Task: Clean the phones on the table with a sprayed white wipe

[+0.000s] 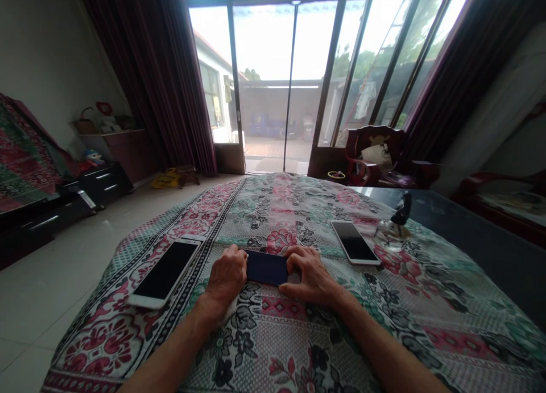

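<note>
Between my two hands lies a dark blue phone, flat and sideways on the patterned cloth. My left hand is closed at its left end, the fingers curled. Something whitish shows beneath that wrist, too little of it to name. At the other end, my right hand grips the phone's edge with bent fingers, the thumb held lower on the near side. A white phone with a black screen rests to the left of my left hand. Another white-framed phone lies screen up beyond my right hand.
A clear glass bottle with a black spray top stands at the right, near a dark tabletop. Glass doors are ahead, with a wooden chair to their right. A yellow bag sits on the tiled floor.
</note>
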Available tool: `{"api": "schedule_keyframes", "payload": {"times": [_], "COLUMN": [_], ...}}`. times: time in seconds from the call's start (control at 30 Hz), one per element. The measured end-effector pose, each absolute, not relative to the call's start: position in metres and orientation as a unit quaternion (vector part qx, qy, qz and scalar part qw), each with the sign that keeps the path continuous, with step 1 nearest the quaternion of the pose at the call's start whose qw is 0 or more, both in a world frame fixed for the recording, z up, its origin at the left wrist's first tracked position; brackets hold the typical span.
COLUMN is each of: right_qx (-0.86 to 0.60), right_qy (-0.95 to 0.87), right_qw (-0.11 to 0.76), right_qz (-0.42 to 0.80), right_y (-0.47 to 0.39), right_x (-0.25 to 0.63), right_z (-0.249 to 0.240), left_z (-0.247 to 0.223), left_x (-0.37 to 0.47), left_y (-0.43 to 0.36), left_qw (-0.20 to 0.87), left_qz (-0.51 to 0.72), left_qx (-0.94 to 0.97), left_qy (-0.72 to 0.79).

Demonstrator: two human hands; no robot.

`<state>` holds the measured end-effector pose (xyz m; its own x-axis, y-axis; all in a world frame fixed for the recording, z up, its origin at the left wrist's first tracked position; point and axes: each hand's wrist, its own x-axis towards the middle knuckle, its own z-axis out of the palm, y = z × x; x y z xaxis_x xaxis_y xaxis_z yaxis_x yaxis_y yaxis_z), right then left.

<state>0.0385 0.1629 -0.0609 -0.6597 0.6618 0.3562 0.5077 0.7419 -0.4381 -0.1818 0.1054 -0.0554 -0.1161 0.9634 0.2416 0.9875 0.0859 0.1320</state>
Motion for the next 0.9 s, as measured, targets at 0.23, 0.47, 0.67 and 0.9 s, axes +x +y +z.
{"api": "schedule_keyframes", "payload": {"times": [0.23,0.47,0.67,0.9], "right_qx": [-0.328,-0.339,-0.336,-0.341], "right_qy": [-0.895,-0.891,-0.888,-0.888], "right_qw": [0.260,0.258,0.268,0.265], "right_qz": [0.153,0.158,0.162,0.155], "right_y": [0.161,0.158,0.160,0.159], "right_x": [0.038,0.040,0.040,0.039], "right_z": [-0.060,-0.058,-0.061,-0.060], "left_z": [-0.053,-0.052,-0.056,-0.054], "left_x": [-0.167,-0.182,-0.171,-0.147], "left_y": [0.115,0.113,0.100,0.113], "left_qw": [0.033,0.008,0.011,0.020], "left_qz": [-0.146,-0.167,-0.149,-0.154], "left_qx": [-0.688,-0.677,-0.694,-0.718], "left_qy": [-0.711,-0.717,-0.704,-0.678]}}
